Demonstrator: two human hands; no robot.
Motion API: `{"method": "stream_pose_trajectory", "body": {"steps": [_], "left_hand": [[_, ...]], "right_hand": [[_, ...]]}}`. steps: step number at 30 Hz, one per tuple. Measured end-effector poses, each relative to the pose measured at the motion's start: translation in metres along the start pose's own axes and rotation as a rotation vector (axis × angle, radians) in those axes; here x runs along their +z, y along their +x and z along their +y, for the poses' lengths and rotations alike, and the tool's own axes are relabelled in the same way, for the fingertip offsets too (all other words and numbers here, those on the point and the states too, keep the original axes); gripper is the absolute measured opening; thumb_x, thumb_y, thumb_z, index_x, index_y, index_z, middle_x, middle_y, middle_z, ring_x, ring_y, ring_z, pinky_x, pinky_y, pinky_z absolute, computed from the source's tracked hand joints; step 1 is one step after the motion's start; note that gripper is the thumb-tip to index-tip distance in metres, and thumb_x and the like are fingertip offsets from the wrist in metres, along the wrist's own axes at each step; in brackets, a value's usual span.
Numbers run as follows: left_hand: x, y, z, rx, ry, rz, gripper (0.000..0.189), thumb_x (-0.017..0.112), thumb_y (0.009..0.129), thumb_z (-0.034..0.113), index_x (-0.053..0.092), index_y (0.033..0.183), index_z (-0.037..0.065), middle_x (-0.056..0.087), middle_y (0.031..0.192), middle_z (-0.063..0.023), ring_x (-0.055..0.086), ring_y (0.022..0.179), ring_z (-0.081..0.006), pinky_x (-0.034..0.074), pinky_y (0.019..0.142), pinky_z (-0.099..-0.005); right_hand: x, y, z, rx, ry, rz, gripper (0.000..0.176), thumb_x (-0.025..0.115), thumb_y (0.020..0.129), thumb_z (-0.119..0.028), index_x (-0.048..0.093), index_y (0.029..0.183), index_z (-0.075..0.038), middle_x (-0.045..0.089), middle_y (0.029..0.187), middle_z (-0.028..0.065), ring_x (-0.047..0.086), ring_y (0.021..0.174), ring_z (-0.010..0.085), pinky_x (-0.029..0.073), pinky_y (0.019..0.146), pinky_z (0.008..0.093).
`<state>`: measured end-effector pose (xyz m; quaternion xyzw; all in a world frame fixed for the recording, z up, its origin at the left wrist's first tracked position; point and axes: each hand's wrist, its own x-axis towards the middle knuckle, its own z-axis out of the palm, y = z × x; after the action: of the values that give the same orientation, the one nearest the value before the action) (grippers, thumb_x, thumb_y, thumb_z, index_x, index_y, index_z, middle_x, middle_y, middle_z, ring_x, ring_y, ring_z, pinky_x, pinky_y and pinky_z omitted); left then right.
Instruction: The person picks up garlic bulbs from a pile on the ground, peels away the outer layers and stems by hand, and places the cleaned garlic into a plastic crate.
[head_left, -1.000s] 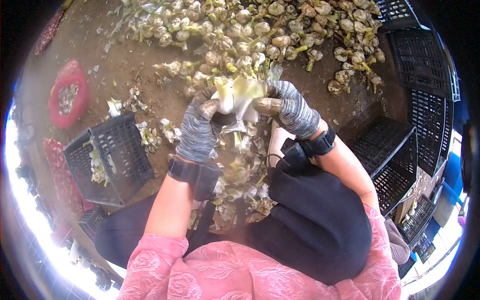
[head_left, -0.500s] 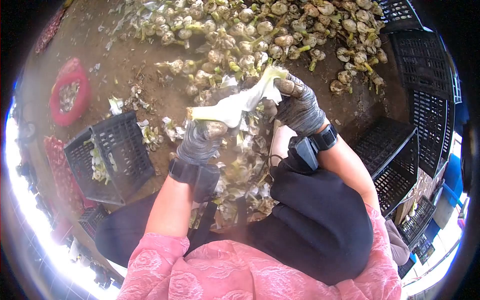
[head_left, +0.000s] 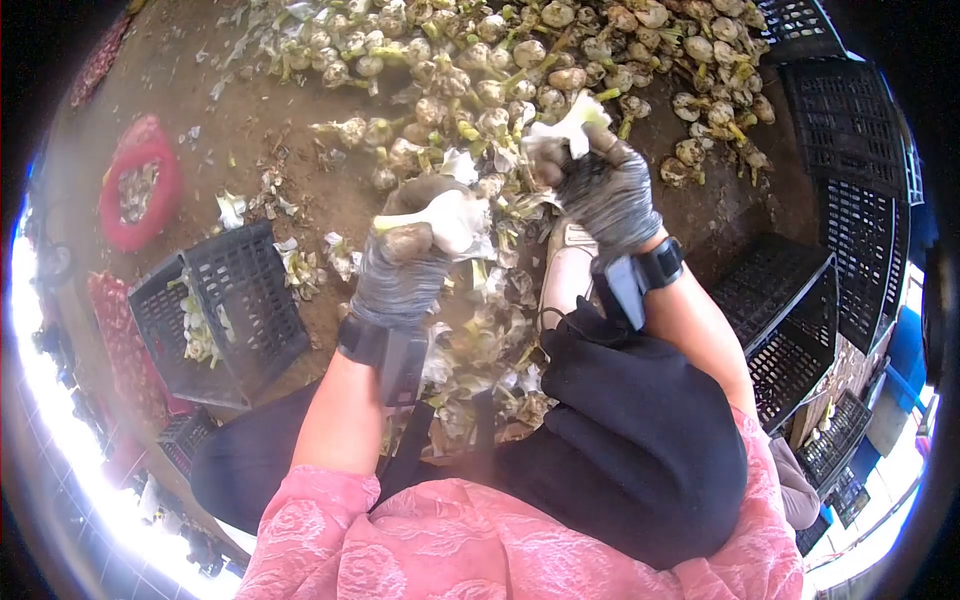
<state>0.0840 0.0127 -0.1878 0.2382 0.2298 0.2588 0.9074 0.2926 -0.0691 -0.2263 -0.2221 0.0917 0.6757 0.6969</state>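
Observation:
Gripped in my gloved left hand [head_left: 408,255] is a white garlic bulb [head_left: 455,222] with a short pale stem pointing left. My gloved right hand [head_left: 605,195], apart from it to the right, is closed on a strip of white garlic skin [head_left: 570,127] with a greenish end. Loose peeled skins [head_left: 490,345] lie on the ground between my legs, below both hands. Just beyond the hands spreads a large pile of dirty garlic bulbs [head_left: 490,95] with cut stems.
At left stands a tilted black crate [head_left: 265,300] with some pale garlic in it. Beside it are a pink-red ring-shaped bag rim [head_left: 112,215] and red net sacks [head_left: 125,335]. More black crates [head_left: 765,290] stand at right. My shoe [head_left: 565,265] is below the right hand.
The hands have moved apart. The skin in my right hand has come off the bulb and moved up and right; the bulb stays in my left hand.

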Motion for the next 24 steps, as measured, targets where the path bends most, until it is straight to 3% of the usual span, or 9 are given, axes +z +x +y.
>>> {"method": "stream_pose_trajectory", "body": {"steps": [2,3,5,8,11,14,15,19,24], "left_hand": [[-0.007,0.002,-0.002,0.047,0.014,0.032,0.050,0.070,0.067,0.015,0.050,0.111,0.000,0.059,0.097,-0.0103,0.058,0.086,-0.0190,0.048,0.079,-0.0333],[-0.008,0.004,-0.001,0.074,0.100,0.059,0.050,0.069,0.067,0.015,0.050,0.111,0.000,0.059,0.097,-0.0098,0.058,0.086,-0.0186,0.048,0.079,-0.0326],[-0.013,0.006,0.000,0.088,0.228,0.076,0.048,0.069,0.067,0.014,0.051,0.110,0.001,0.059,0.098,-0.0090,0.058,0.087,-0.0178,0.048,0.078,-0.0307],[-0.012,0.006,0.004,0.105,0.268,0.063,0.046,0.067,0.067,0.010,0.052,0.110,0.001,0.059,0.099,-0.0095,0.058,0.087,-0.0175,0.048,0.077,-0.0295],[-0.009,0.003,0.004,0.073,0.276,0.132,0.044,0.066,0.066,0.007,0.053,0.108,0.000,0.059,0.100,-0.0104,0.059,0.086,-0.0181,0.048,0.078,-0.0299],[-0.007,0.005,-0.006,0.133,0.224,0.129,0.044,0.065,0.064,0.004,0.053,0.107,-0.002,0.059,0.099,-0.0111,0.059,0.086,-0.0193,0.048,0.078,-0.0309],[-0.019,0.000,-0.004,-0.029,0.242,0.191,0.048,0.068,0.060,0.008,0.055,0.106,0.000,0.052,0.114,-0.0160,0.052,0.103,-0.0274,0.038,0.094,-0.0387],[-0.020,-0.001,-0.010,-0.031,-0.029,0.090,0.049,0.067,0.060,0.007,0.057,0.107,0.006,0.050,0.116,-0.0183,0.048,0.107,-0.0322,0.037,0.096,-0.0435],[-0.025,0.004,-0.008,0.016,-0.065,-0.008,0.048,0.068,0.061,0.005,0.056,0.108,0.004,0.052,0.116,-0.0161,0.048,0.108,-0.0314,0.038,0.095,-0.0443]], "right_hand": [[0.013,-0.004,-0.001,-0.011,-0.020,-0.013,0.036,0.055,0.082,-0.026,0.049,0.108,-0.002,0.058,0.094,0.0152,0.057,0.087,0.0279,0.047,0.076,0.0371],[0.038,-0.012,0.003,0.120,-0.468,0.058,0.039,0.058,0.080,-0.028,0.050,0.108,-0.002,0.059,0.093,0.0150,0.058,0.086,0.0279,0.047,0.076,0.0367],[0.030,-0.009,0.016,0.061,-1.568,-0.330,0.052,0.067,0.073,-0.036,0.051,0.111,-0.003,0.062,0.089,0.0129,0.060,0.081,0.0254,0.047,0.071,0.0339],[0.033,-0.004,0.016,0.140,-1.947,-0.452,0.047,0.071,0.065,-0.042,0.062,0.092,-0.004,0.062,0.079,0.0161,0.061,0.074,0.0292,0.048,0.067,0.0343],[0.046,-0.010,0.019,-0.416,-1.882,-0.271,0.039,0.070,0.067,-0.038,0.063,0.082,-0.003,0.060,0.073,0.0163,0.060,0.070,0.0314,0.047,0.063,0.0360],[0.058,-0.012,0.029,-0.629,-1.807,-0.274,0.028,0.067,0.072,-0.029,0.062,0.083,-0.003,0.060,0.073,0.0164,0.058,0.067,0.0314,0.046,0.060,0.0362],[0.050,-0.010,0.031,-0.672,-1.767,-0.326,0.022,0.065,0.075,-0.022,0.061,0.084,-0.002,0.059,0.071,0.0161,0.058,0.065,0.0296,0.045,0.058,0.0356],[0.049,-0.018,0.032,-0.108,-1.246,-0.159,0.019,0.060,0.079,-0.019,0.060,0.081,-0.001,0.058,0.064,0.0063,0.056,0.059,0.0130,0.043,0.053,0.0273],[0.047,-0.011,0.035,0.084,-0.937,-0.042,0.015,0.057,0.082,-0.017,0.060,0.081,-0.002,0.057,0.064,0.0023,0.054,0.054,0.0092,0.043,0.051,0.0225]]}}
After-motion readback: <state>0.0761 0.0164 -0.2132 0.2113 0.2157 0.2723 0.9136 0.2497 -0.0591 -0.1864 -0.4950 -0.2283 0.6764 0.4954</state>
